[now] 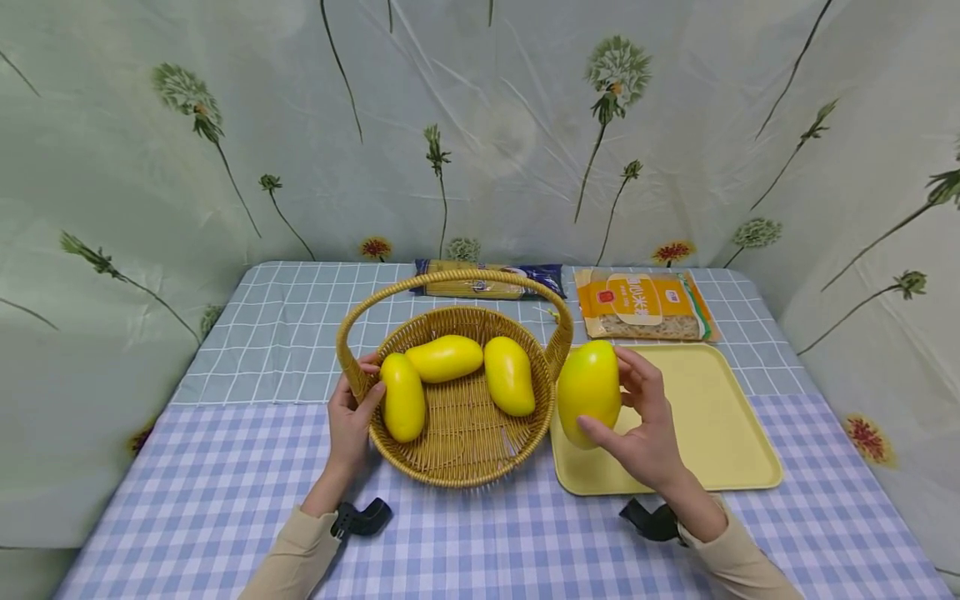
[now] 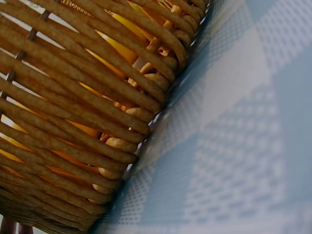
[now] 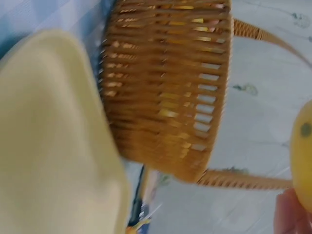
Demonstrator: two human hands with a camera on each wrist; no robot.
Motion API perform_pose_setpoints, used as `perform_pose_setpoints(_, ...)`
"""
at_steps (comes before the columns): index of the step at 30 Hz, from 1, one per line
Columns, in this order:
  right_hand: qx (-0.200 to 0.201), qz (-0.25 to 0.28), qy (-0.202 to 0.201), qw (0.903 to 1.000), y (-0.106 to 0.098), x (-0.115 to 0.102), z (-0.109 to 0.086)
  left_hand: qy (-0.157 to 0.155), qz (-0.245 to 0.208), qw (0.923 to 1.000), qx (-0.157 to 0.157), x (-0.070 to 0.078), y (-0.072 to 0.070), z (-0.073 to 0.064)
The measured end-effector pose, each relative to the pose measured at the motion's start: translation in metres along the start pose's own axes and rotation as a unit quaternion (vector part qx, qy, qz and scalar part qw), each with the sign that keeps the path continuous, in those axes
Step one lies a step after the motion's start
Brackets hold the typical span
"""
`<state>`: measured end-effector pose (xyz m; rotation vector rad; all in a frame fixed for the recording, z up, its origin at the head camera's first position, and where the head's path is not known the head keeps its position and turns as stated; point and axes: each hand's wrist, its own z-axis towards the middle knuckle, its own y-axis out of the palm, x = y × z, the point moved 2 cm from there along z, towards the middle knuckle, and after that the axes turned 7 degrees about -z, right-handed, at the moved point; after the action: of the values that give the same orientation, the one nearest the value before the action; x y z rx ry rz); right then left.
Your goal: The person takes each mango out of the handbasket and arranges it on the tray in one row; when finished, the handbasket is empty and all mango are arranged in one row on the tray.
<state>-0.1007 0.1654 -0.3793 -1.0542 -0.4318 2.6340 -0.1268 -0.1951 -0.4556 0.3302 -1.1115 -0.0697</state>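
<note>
A round wicker basket (image 1: pixel 457 450) with an arched handle stands on the table, and three yellow mangoes (image 1: pixel 446 359) lie inside it. My left hand (image 1: pixel 351 421) grips the basket's left side by the foot of the handle, its thumb over the rim. In the left wrist view the woven wall (image 2: pixel 73 97) fills much of the picture. My right hand (image 1: pixel 647 425) holds another mango (image 1: pixel 589 392), green-tinged at the top, between thumb and fingers. That mango is raised over the left part of a yellow tray (image 1: pixel 705 433), just right of the basket. The right wrist view catches only part of this mango (image 3: pixel 303 156).
Behind the tray lies an orange packet of grain (image 1: pixel 647 307). A blue-ended pack of noodles (image 1: pixel 487 279) lies behind the basket, partly crossed by its handle. A checked cloth (image 1: pixel 480 550) covers the table, and a floral curtain (image 1: pixel 510 150) hangs behind.
</note>
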Motion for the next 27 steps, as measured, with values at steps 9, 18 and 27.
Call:
perform_pose_setpoints(9, 0.025, -0.050, 0.082, 0.9951, -0.014, 0.010, -0.003, 0.007, 0.005, 1.0000, -0.003, -0.001, 0.000, 0.000)
perform_pose_setpoints(18, 0.030, -0.121, 0.164, 0.9785, -0.022, 0.032, -0.005, 0.008, 0.000, 1.0000, -0.003, -0.001, 0.000, 0.000)
perform_pose_setpoints(27, -0.021, -0.191, 0.237, 0.9525, -0.025, 0.052, -0.005, 0.001, 0.008, 1.0000, 0.001, 0.001, 0.001, 0.000)
